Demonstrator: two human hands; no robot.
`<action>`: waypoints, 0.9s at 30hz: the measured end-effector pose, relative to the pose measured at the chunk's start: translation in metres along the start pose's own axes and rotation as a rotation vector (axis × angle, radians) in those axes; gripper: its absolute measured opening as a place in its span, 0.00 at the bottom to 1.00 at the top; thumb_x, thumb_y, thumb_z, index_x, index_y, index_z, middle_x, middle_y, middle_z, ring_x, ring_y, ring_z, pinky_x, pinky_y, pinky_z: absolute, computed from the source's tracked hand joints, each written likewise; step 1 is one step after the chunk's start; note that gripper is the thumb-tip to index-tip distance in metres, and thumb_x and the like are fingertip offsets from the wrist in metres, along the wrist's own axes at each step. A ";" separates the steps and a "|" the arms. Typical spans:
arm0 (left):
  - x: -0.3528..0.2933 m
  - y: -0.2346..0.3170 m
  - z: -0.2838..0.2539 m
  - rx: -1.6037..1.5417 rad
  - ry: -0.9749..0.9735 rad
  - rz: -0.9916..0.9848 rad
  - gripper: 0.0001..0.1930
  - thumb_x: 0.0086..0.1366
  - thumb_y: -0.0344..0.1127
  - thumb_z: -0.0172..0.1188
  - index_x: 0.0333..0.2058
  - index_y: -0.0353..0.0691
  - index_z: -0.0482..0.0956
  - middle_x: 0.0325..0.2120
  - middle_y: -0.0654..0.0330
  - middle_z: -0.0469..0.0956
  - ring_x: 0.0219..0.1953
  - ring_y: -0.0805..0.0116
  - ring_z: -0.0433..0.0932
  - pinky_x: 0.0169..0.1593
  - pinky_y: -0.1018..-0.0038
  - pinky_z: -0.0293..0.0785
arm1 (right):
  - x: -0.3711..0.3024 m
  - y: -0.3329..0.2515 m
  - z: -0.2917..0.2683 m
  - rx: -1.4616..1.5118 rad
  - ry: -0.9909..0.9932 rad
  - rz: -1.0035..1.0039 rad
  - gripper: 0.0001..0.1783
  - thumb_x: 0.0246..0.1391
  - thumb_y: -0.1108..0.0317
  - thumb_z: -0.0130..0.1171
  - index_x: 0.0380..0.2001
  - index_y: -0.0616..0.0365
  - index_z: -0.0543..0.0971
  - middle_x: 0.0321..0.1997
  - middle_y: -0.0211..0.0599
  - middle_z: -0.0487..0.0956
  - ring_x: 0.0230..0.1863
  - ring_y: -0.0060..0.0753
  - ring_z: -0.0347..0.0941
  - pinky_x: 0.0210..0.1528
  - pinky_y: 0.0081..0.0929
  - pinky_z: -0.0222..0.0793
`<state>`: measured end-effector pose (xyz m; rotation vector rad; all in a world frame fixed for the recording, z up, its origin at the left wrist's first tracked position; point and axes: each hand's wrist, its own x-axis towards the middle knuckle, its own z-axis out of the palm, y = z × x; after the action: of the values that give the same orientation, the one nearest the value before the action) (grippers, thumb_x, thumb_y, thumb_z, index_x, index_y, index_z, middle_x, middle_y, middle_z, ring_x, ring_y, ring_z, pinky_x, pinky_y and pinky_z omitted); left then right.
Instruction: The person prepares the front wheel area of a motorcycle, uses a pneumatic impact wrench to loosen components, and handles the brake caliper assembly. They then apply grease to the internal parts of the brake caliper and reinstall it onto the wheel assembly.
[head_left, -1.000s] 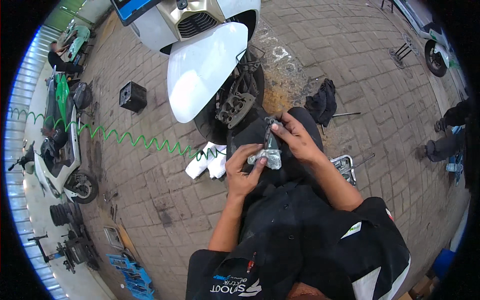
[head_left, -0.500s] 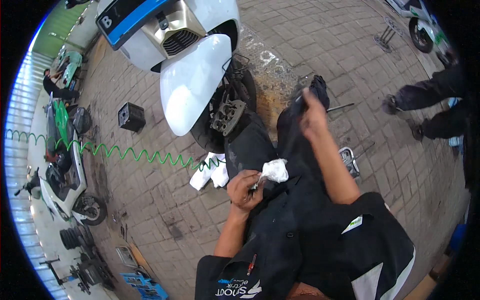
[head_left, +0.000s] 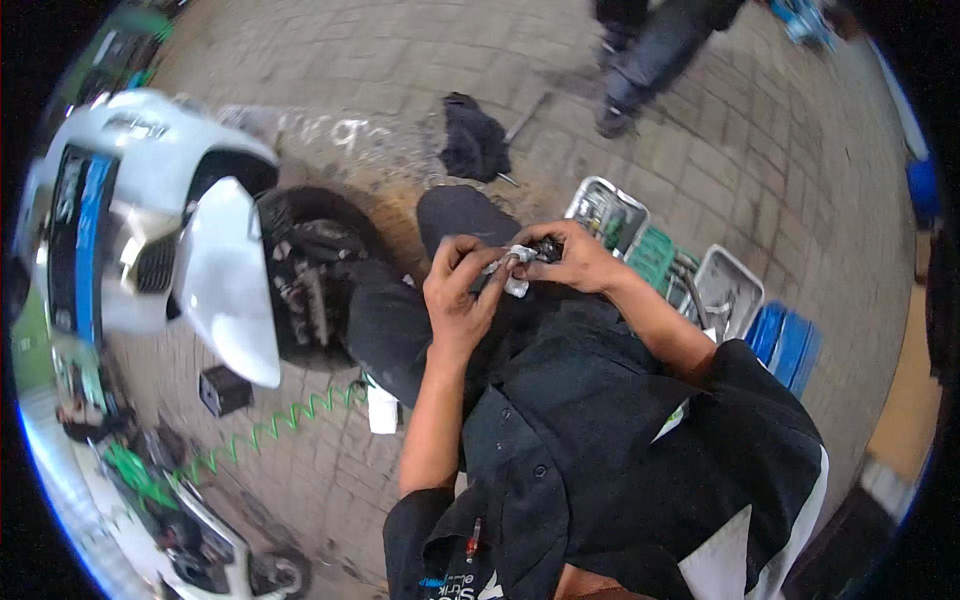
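Note:
My left hand (head_left: 461,292) is closed, pinching a crumpled white wipe (head_left: 517,287) above my lap. Against it, my right hand (head_left: 577,262) curls its fingers round a small dark part (head_left: 546,249), which looks metallic and is too small to name. The two hands meet at the wipe, which touches the part. To the left stands a white scooter (head_left: 228,290), its front wheel (head_left: 325,215) beside my knee and dark mechanical parts (head_left: 300,290) showing at the wheel.
An open tool case (head_left: 612,212), green tool tray (head_left: 652,256), grey tray (head_left: 735,285) and blue box (head_left: 785,345) lie right. A dark cloth (head_left: 472,138) rests ahead. Left are a black bin (head_left: 224,390), green coiled hose (head_left: 290,418) and white cloth (head_left: 382,408). A person's legs (head_left: 655,65) stand beyond.
My view has swung right, so the scooter sits further left. My right hand has come back from beyond my knee to meet my left hand at the wipe, with a small dark part in it.

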<state>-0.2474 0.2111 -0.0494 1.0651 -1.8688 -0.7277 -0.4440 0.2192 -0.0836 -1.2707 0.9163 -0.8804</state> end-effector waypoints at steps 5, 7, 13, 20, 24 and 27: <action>0.018 -0.012 -0.007 0.147 -0.162 -0.046 0.21 0.53 0.31 0.69 0.46 0.35 0.77 0.38 0.54 0.77 0.41 0.60 0.76 0.46 0.69 0.71 | -0.043 0.059 -0.036 -0.155 0.484 0.250 0.25 0.44 0.57 0.71 0.42 0.64 0.80 0.39 0.38 0.81 0.42 0.27 0.74 0.48 0.26 0.68; 0.034 -0.047 -0.054 0.496 -0.013 0.052 0.22 0.54 0.37 0.70 0.47 0.36 0.77 0.41 0.53 0.78 0.45 0.57 0.76 0.51 0.65 0.69 | -0.053 0.127 -0.069 -0.106 0.765 0.410 0.24 0.45 0.62 0.70 0.42 0.69 0.78 0.28 0.31 0.77 0.26 0.16 0.68 0.23 0.19 0.61; 0.017 -0.114 -0.191 1.070 0.152 -0.101 0.27 0.55 0.49 0.68 0.47 0.36 0.77 0.45 0.46 0.74 0.48 0.46 0.73 0.52 0.58 0.68 | -0.076 0.253 -0.144 -0.507 0.869 0.664 0.25 0.45 0.60 0.67 0.47 0.59 0.80 0.40 0.47 0.82 0.41 0.42 0.80 0.44 0.38 0.73; -0.037 -0.120 -0.169 1.065 0.213 -0.246 0.31 0.54 0.52 0.68 0.51 0.38 0.75 0.50 0.45 0.71 0.53 0.43 0.68 0.56 0.52 0.63 | -0.020 0.260 -0.168 -0.916 0.871 0.572 0.18 0.45 0.64 0.60 0.44 0.50 0.79 0.41 0.50 0.81 0.45 0.55 0.76 0.44 0.48 0.71; -0.052 -0.127 -0.155 0.912 0.318 -0.189 0.37 0.54 0.51 0.68 0.57 0.34 0.68 0.54 0.44 0.69 0.56 0.44 0.67 0.60 0.54 0.61 | -0.006 0.274 -0.167 -1.053 0.522 0.560 0.21 0.42 0.65 0.59 0.45 0.50 0.79 0.39 0.49 0.81 0.43 0.56 0.77 0.45 0.47 0.73; -0.050 -0.121 -0.152 0.806 0.336 -0.261 0.40 0.55 0.50 0.69 0.59 0.30 0.65 0.56 0.42 0.68 0.59 0.45 0.65 0.63 0.56 0.58 | -0.012 0.285 -0.163 -0.931 0.513 0.546 0.25 0.41 0.61 0.61 0.47 0.51 0.78 0.40 0.48 0.81 0.43 0.53 0.77 0.47 0.45 0.73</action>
<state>-0.0533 0.1869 -0.0924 1.8268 -1.7573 0.1207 -0.5889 0.1946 -0.3777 -1.4391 2.1255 -0.3109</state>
